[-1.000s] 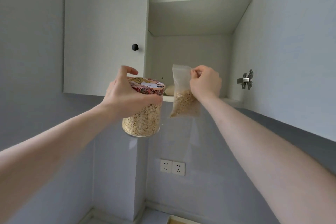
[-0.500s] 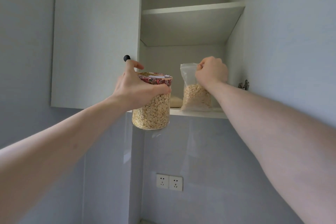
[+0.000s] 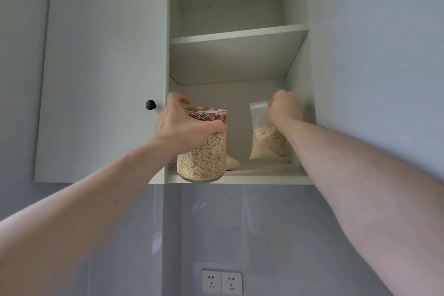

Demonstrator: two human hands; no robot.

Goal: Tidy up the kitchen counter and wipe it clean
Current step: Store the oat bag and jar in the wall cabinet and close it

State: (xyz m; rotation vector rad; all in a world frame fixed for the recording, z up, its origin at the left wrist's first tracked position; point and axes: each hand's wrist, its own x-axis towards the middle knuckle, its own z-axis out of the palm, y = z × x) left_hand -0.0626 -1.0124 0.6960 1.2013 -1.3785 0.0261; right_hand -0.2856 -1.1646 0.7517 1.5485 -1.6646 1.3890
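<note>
Seen from the head camera, a person reaches up with both bare arms into an open wall cabinet point(image 3: 237, 33) that fills the upper centre of the frame. The left hand point(image 3: 182, 127) grips a clear jar of oats point(image 3: 203, 151) just under its floral lid point(image 3: 206, 114), fingers curled round the glass, index finger lifted above the lid; the jar sits at centre frame, its base level with the front edge of the bottom shelf point(image 3: 240, 178), though whether it rests there cannot be told. Right of centre, the right hand point(image 3: 284, 107) pinches the top of a clear zip bag of oats point(image 3: 268, 142), which stands upright deep on the same shelf near the cabinet's right wall. A pale pouch point(image 3: 231, 163) lies behind the jar. The closed left door carries a black knob point(image 3: 150, 104); twin wall sockets point(image 3: 222, 282) sit at bottom centre.
</note>
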